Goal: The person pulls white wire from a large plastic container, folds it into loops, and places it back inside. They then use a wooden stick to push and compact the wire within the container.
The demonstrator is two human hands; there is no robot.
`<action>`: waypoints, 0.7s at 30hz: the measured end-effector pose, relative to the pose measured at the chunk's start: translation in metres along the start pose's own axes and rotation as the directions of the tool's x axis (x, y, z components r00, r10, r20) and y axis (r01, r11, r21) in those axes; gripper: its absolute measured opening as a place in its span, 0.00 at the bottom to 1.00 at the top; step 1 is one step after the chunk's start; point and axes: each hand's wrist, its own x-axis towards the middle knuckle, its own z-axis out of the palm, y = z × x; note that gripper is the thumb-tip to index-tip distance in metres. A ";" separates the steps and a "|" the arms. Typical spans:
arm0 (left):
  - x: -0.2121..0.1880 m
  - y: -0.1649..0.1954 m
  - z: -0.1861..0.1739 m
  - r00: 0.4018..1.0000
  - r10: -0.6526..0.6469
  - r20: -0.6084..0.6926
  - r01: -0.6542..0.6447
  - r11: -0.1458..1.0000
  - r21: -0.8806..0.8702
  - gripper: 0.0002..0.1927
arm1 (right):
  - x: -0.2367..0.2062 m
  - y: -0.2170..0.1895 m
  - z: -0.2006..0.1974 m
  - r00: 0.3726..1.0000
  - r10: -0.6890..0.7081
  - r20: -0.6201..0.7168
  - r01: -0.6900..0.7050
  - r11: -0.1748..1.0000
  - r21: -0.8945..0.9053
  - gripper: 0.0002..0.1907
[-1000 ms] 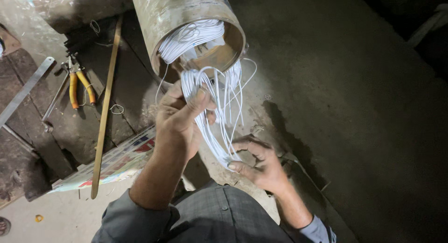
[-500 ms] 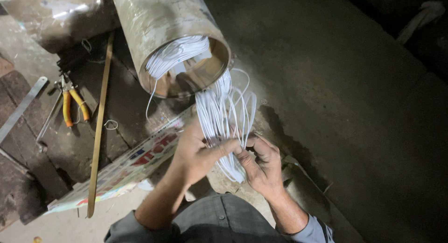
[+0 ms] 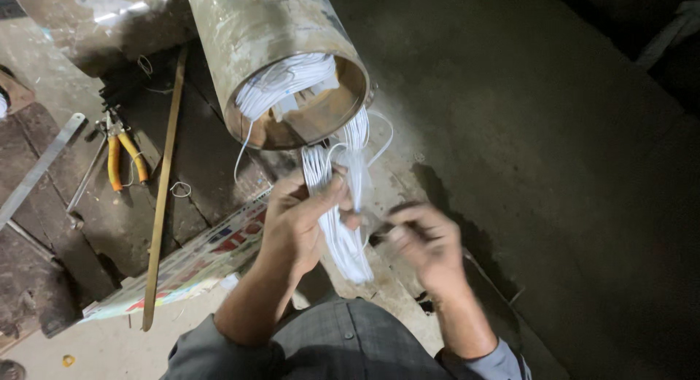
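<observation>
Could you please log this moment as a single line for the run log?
left hand: grips white wire bundle | right hand: blurred, beside bundle, grip unclear | bundle runs from metal pipe | pliers on floor

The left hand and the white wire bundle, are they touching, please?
Touching: the head view shows the left hand with thumb and fingers closed around the white wire bundle.

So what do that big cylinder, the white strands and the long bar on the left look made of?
Cylinder: probably steel, dull grey outside, rusty brown inside. White strands: likely plastic-insulated wire, smooth and looped; left hand grips them. Long bar: yellowish, brass or wood, unclear.
</observation>
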 end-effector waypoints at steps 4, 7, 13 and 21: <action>0.003 0.003 0.012 0.998 0.056 -0.026 -0.056 0.998 -0.005 0.13 | -0.019 0.015 0.022 0.960 0.020 0.280 -0.014 1.000 -0.023 0.13; 0.006 0.010 0.022 1.000 0.017 -0.026 -0.017 1.000 -0.011 0.16 | -0.029 0.026 0.027 0.968 0.166 0.190 -0.147 0.983 -0.109 0.10; 0.000 0.019 0.021 0.970 0.072 0.232 -0.227 0.608 0.761 0.16 | -0.031 0.038 0.015 0.994 0.103 0.026 -0.103 0.995 0.002 0.11; -0.004 -0.004 0.005 0.982 -0.130 0.136 -0.025 0.626 0.779 0.12 | -0.025 0.016 0.016 0.999 -0.035 -0.022 0.032 0.991 -0.132 0.10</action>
